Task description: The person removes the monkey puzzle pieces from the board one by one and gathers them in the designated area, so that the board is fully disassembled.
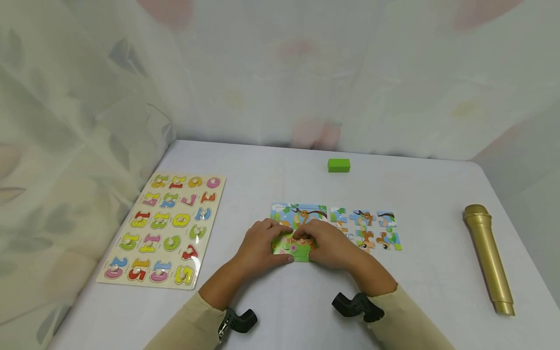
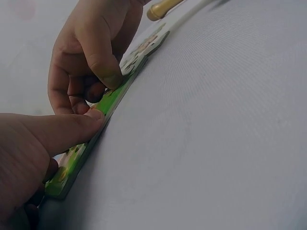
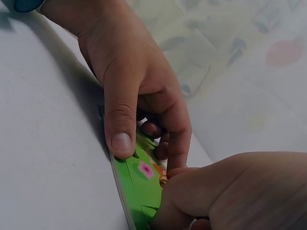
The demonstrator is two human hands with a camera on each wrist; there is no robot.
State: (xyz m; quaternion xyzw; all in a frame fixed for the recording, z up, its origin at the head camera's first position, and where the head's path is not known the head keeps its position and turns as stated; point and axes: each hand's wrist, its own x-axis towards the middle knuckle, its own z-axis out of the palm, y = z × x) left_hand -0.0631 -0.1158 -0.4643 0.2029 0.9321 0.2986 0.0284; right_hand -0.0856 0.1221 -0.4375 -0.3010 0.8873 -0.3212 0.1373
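A jigsaw puzzle (image 1: 302, 214) in a flat tray lies in front of me, showing an animal on a branch and green grass. My left hand (image 1: 261, 244) rests over its left side. That thumb touches the near edge in the left wrist view, while the other fingers bend over the picture. My right hand (image 1: 329, 244) pinches at a puzzle piece on the lower right of the picture, fingers bent and thumb by the near edge. The piece is mostly hidden under the fingers. A pink flower (image 3: 146, 169) on the green part shows between the hands.
Several loose puzzle pieces (image 1: 387, 218) lie right of the tray, some partly behind my right hand. A number board (image 1: 175, 257) lies at the left, a green block (image 1: 339, 166) at the back, and a gold microphone-shaped cylinder (image 1: 490, 262) at the far right.
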